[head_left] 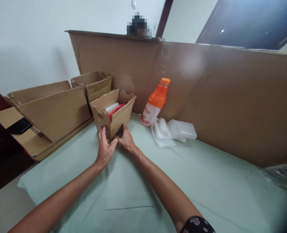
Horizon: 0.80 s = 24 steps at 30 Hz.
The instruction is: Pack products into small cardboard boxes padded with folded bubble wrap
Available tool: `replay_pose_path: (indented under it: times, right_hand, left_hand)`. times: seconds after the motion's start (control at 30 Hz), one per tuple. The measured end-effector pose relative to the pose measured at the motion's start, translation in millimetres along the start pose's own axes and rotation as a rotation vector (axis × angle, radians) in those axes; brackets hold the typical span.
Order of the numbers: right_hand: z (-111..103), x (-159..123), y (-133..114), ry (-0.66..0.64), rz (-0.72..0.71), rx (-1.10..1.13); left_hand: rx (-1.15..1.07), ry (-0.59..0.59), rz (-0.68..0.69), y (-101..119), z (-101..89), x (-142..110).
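Observation:
A small open-topped cardboard box (121,119) stands on the cloth-covered table in front of me. Inside it lie a red packet (116,110) and a whitish, clear-looking packet (111,107). My left hand (105,150) holds the near end of the box low down, fingers against the cardboard and thumb toward the near corner. On the right long side, my right hand (127,139) grips the box near its bottom edge. The two thumbs almost meet at that corner. Parts of the right fingertips are hard to make out in the shadow.
Left of the box stand a long cardboard box (56,113) and another open box (98,89). An orange bottle (155,102) leans against a tall cardboard wall (218,97), beside clear plastic packaging (169,131). A person's head (139,27) shows behind the wall. Pale green cloth (206,181) covers the table.

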State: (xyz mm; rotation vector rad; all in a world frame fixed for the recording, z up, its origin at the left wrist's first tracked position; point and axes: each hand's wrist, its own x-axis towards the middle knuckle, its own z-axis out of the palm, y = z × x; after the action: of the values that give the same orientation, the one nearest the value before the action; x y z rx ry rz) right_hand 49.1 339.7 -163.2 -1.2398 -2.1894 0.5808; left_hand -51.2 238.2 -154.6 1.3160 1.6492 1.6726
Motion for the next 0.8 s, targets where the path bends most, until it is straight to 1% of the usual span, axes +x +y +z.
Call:
replay_pose_path:
  times: [0.13,0.23,0.33,0.47,0.53,0.67,0.73,0.8]
  right_hand:
    - [20.8,23.0,-19.5,-0.032,0.017,-0.064]
    - [32.9,35.8,-26.7,-0.046,0.031,-0.116]
    - [39.9,46.3,-28.6,-0.057,0.042,-0.163]
    - [42.1,51.5,-28.6,-0.069,0.029,-0.216]
    - [41.6,51.0,-28.8,-0.078,0.011,-0.234]
    - [39.2,43.1,-30.3,-0.103,-0.058,-0.259]
    - [35.4,28.5,-31.5,-0.115,-0.096,-0.280]
    - [28.3,1.8,-32.9,-0.125,-0.109,-0.313]
  left_hand:
    - [0.004,0.004,0.031,-22.3,2.4,43.2]
    - [0.012,-0.005,0.057,-40.2,0.2,65.6]
    - [0.016,-0.021,0.070,-55.4,-4.2,79.9]
    - [0.029,-0.046,0.062,-69.5,-11.2,90.1]
    - [0.047,-0.043,0.050,-74.4,-14.3,93.2]
    - [0.108,0.005,0.015,-78.4,-21.7,98.0]
    - [0.138,0.026,-0.007,-73.2,-26.6,96.0]
    - [0.153,0.019,-0.018,-60.4,-31.2,88.0]
